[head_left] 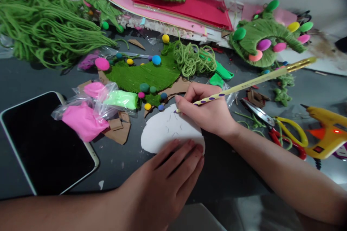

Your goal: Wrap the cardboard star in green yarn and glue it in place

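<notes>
A rounded white paper piece [159, 133] lies on the dark table, with faint pencil lines on it. My right hand [207, 110] is closed around a pale yellow pencil [244, 85] with purple spots, its tip at the paper's upper edge. The pencil slants up to the right. Flat on the lower part of the paper rests my left hand [173, 180], fingers extended and slightly apart, holding nothing. Just beyond the paper are a green yarn-covered shape [146, 74] and small coloured balls.
A tablet [48, 144] and bagged pink clay [84, 121] are at the left. Scissors [271, 122] and a yellow glue gun [328, 130] with a red light lie right, near my right forearm. Green yarn [48, 21] and red sheets [200, 11] fill the back.
</notes>
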Tool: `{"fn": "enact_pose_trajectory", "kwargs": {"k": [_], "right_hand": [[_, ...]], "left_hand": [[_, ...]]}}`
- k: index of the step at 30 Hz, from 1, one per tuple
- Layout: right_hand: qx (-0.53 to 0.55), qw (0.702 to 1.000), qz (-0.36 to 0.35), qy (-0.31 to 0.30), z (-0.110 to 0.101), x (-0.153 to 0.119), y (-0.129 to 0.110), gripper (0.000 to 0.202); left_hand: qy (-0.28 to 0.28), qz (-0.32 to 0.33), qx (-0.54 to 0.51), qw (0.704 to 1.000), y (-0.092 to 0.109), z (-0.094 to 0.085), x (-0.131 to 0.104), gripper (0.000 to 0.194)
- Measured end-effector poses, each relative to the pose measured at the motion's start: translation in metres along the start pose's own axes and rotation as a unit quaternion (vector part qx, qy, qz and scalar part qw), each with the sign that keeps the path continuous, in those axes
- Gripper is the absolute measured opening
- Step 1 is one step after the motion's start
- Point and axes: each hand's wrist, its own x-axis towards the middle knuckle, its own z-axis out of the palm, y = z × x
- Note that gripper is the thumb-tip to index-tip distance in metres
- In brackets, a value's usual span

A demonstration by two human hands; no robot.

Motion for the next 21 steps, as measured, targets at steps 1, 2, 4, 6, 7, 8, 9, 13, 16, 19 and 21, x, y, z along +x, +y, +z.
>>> {"fn": "enact_pose_trajectory", "kwargs": {"k": [1,2,4,6,7,8,9,13,16,19,21], "right_hand": [[-0.003,1.000,-0.007,0.002,0.0000,0.0001,0.0000,0.032],[-0.006,1.000,-0.016,0.003,-0.0001,0.0002,0.0000,0.033],[-0.008,0.999,-0.031,0.001,-0.0005,0.0004,0.0000,0.033],[-0.007,0.999,-0.031,-0.002,-0.0008,0.0005,-0.0002,0.033],[-0.007,1.000,-0.025,-0.003,-0.0008,0.0006,-0.0004,0.033],[-0.008,1.000,-0.017,-0.003,-0.0008,0.0005,-0.0007,0.032],[-0.009,1.000,-0.009,-0.002,-0.0007,0.0005,-0.0010,0.031],[-0.003,1.000,0.007,-0.006,-0.0001,0.0004,-0.0020,0.031],[-0.003,1.000,-0.002,-0.001,0.0002,0.0004,-0.0013,0.032],[-0.005,1.000,-0.021,0.000,0.0001,0.0004,0.0001,0.033],[-0.006,1.000,-0.031,-0.001,-0.0001,0.0005,0.0008,0.033]], "left_hand": [[-0.002,0.002,-0.001,1.000,-0.0004,-0.0002,0.0000,0.066],[-0.004,0.005,-0.003,1.000,-0.0006,-0.0003,-0.0001,0.067],[-0.005,0.003,-0.008,1.000,-0.0006,-0.0004,-0.0002,0.066],[-0.007,-0.004,-0.010,1.000,0.0002,-0.0003,-0.0004,0.065],[-0.006,-0.008,-0.011,1.000,0.0008,-0.0001,-0.0005,0.064],[-0.005,-0.011,-0.011,1.000,0.0012,0.0001,-0.0006,0.064],[-0.006,-0.013,-0.011,1.000,0.0015,0.0003,-0.0007,0.064],[-0.007,0.003,-0.008,1.000,0.0002,0.0008,-0.0011,0.068],[-0.010,0.005,-0.006,1.000,-0.0012,0.0005,-0.0009,0.068],[-0.007,0.005,-0.008,1.000,-0.0015,0.0001,-0.0003,0.067],[-0.005,0.006,-0.011,1.000,-0.0016,0.0001,0.0002,0.067]]}}
